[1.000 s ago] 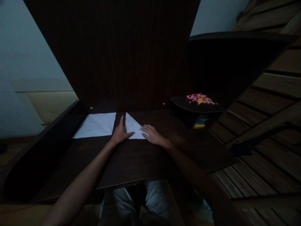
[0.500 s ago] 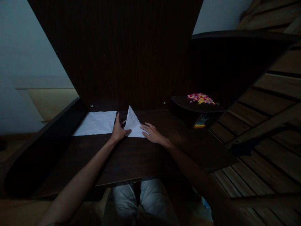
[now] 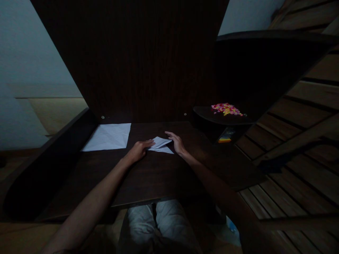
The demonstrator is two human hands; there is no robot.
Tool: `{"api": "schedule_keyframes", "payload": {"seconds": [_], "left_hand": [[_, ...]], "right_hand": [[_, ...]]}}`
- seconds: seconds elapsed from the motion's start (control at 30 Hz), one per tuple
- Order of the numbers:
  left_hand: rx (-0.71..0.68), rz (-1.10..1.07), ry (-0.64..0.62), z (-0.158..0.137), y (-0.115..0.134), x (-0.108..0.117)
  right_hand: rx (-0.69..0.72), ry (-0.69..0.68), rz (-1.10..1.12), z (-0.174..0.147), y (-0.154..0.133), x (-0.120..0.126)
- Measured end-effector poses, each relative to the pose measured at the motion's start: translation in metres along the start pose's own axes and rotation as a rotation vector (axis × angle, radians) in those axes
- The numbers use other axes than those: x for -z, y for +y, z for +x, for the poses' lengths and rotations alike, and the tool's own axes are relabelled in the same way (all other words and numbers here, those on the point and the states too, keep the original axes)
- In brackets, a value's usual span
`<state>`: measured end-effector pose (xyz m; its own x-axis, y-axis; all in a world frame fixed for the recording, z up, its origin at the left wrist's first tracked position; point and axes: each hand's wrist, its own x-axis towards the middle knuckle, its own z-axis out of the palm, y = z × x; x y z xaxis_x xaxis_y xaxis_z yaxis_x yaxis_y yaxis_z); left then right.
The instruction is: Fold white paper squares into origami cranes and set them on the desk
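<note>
A white sheet of paper, now a small folded piece of paper (image 3: 160, 142), lies on the dark desk in front of me. Its upper flap stands slightly raised over a flat pointed layer at the right. My left hand (image 3: 140, 149) holds the left end, fingers together on top of it; the thumb is hard to make out. At the right end is my right hand (image 3: 177, 141), fingers stretched out and apart, with its inner side by the flap's edge. Whether it touches the flap is unclear in the dim light.
A creased white sheet (image 3: 107, 137) lies flat at the desk's left, beside the raised side panel (image 3: 53, 158). Many small pink, red and yellow pieces (image 3: 227, 109) are heaped on a corner shelf (image 3: 209, 117) at the right. Below it leans a small item with a rainbow-coloured band (image 3: 224, 140).
The paper's upright triangular point has come down, and the piece is now lower and more folded. My left hand has moved right along with it; my right hand has shifted slightly right and turned.
</note>
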<state>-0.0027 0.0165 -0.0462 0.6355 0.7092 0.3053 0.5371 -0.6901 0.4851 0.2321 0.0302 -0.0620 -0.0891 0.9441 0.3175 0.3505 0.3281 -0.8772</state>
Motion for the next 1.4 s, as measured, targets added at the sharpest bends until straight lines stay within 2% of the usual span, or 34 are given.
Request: {"api": "schedule_keyframes", "payload": {"seconds": [0.1,0.17,0.27,0.4,0.47,0.57,0.7,0.8,1.13,1.4], "left_hand": [[0.026,0.079,-0.067,0.0,0.002,0.002],[0.046,0.122,-0.108,0.0,0.004,0.004],[0.06,0.164,-0.135,0.0,0.01,0.003],[0.092,0.215,-0.051,0.002,0.013,-0.004],[0.106,0.214,-0.017,0.004,0.012,-0.009],[0.106,0.201,-0.008,0.004,0.009,-0.013],[0.059,0.214,-0.098,0.005,0.003,-0.019],[0.076,0.233,-0.16,0.006,-0.001,-0.023],[0.124,0.234,-0.155,0.007,-0.003,-0.027],[0.155,0.248,-0.17,0.008,0.0,-0.026]], "right_hand": [[0.001,0.119,0.182,0.002,-0.001,0.008],[0.019,0.114,0.132,0.001,-0.005,0.011],[0.11,-0.01,-0.117,-0.003,-0.011,0.012],[0.27,-0.265,-0.443,-0.009,-0.014,0.009],[0.31,-0.359,-0.543,-0.01,-0.013,0.007],[0.335,-0.423,-0.631,-0.01,-0.007,0.004],[0.341,-0.453,-0.652,-0.009,0.0,0.002],[0.325,-0.486,-0.654,-0.009,0.001,0.003],[0.304,-0.542,-0.695,-0.011,0.006,0.005],[0.225,-0.592,-0.718,-0.009,0.004,0.001]]}}
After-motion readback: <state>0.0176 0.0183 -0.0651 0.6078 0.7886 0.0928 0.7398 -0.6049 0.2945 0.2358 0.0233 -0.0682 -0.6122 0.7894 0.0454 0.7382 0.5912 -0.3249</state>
